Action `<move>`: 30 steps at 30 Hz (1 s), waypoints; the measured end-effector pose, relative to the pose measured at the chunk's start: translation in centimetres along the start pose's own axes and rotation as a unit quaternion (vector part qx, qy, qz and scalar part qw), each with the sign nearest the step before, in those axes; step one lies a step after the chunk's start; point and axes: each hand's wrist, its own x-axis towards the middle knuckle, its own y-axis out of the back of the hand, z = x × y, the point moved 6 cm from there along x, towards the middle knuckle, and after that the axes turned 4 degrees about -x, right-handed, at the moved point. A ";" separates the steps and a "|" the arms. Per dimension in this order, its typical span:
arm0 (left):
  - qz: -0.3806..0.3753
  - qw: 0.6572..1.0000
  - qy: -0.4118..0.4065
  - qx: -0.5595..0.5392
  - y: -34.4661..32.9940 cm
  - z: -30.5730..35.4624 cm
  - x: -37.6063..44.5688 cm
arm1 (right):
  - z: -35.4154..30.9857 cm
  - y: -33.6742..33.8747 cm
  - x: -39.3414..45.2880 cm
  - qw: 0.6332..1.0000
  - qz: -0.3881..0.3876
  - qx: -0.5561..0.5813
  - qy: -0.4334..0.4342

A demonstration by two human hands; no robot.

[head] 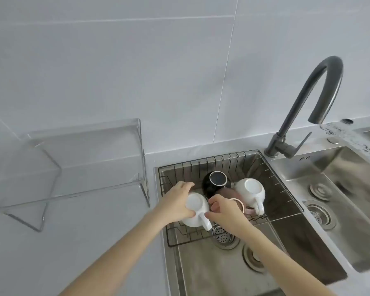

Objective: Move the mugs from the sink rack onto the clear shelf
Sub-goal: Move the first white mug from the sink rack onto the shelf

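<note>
A black wire sink rack (209,161) sits in the left sink basin and holds several upside-down mugs. My left hand (175,201) is wrapped around a white mug (198,212) at the rack's front left. My right hand (224,212) touches that mug near its handle and partly covers a pink mug (239,205). A black mug (215,182) stands behind them, and a second white mug (251,190) is at the right. The clear shelf (83,133) stands on the counter to the left with nothing on it.
A dark curved faucet (320,99) rises behind the sinks at the right. A second steel basin (340,189) lies to the right. Drain strainers (222,235) sit below the rack. The white tiled wall is close behind the shelf.
</note>
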 end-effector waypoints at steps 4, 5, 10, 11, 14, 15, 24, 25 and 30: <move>-0.034 0.999 0.009 0.041 -2.0 -1.0 1.7 | 1.7 -1.6 0.8 0.999 0.008 0.020 -0.047; -0.047 0.997 0.009 0.062 -2.5 -1.2 2.3 | 2.0 -2.1 1.2 0.998 0.008 0.019 -0.055; -0.075 0.989 0.014 0.130 -3.9 -3.0 4.0 | 2.3 -3.9 2.4 0.997 0.007 -0.036 -0.063; -0.080 0.989 0.015 0.123 -4.1 -3.3 4.2 | 2.3 -4.3 2.5 0.997 -0.002 -0.033 -0.064; -0.079 0.992 0.013 0.097 -4.6 -3.7 4.4 | 2.4 -5.0 2.7 0.997 -0.008 -0.040 -0.059; -0.074 0.993 0.013 0.086 -4.7 -3.7 4.5 | 2.4 -5.1 2.8 0.997 -0.007 -0.042 -0.056; -0.054 0.997 0.032 0.048 -3.8 -3.5 4.5 | 2.4 -4.2 2.7 0.997 0.061 0.006 -0.048; -0.049 0.997 0.030 0.050 -3.4 -3.2 4.4 | 2.2 -3.8 2.5 0.996 0.072 0.026 -0.045; 0.017 0.999 -0.006 0.049 1.4 -0.3 3.5 | -0.4 0.0 1.0 0.990 0.131 0.061 -0.008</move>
